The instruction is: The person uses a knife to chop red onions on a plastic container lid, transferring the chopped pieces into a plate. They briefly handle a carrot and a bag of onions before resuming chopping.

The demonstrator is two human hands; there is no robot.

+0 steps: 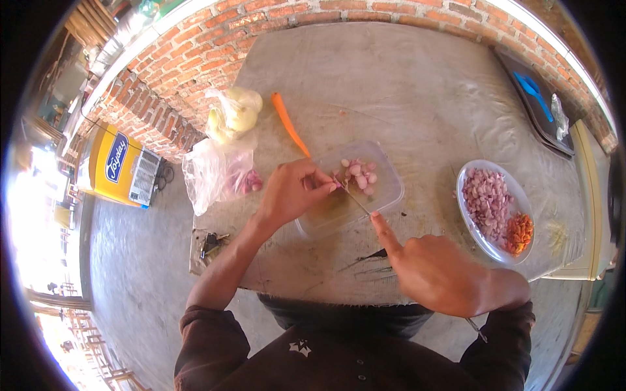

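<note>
Between thumb and fingertips, my left hand [296,190] pinches a small purple shallot [337,184] above a clear plastic container [313,222]. My right hand [433,269] grips a knife, its index finger stretched along the back of the thin blade [358,203]. The blade's tip reaches to the shallot; the handle is hidden in my palm. Peeled shallots [361,175] lie in a small heap on the container. On the right, an oval plate [467,215] bears chopped shallots [486,198] and a pile of orange-red chopped chillies [519,234].
An orange-handled tool [288,124] lies beyond my left hand. Plastic bags, one with pale yellow produce [239,110] and one with shallots [249,182], sit at the table's left edge. A dark tray [530,107] holds a blue utensil [535,95]. A brick wall [293,14] bounds the back.
</note>
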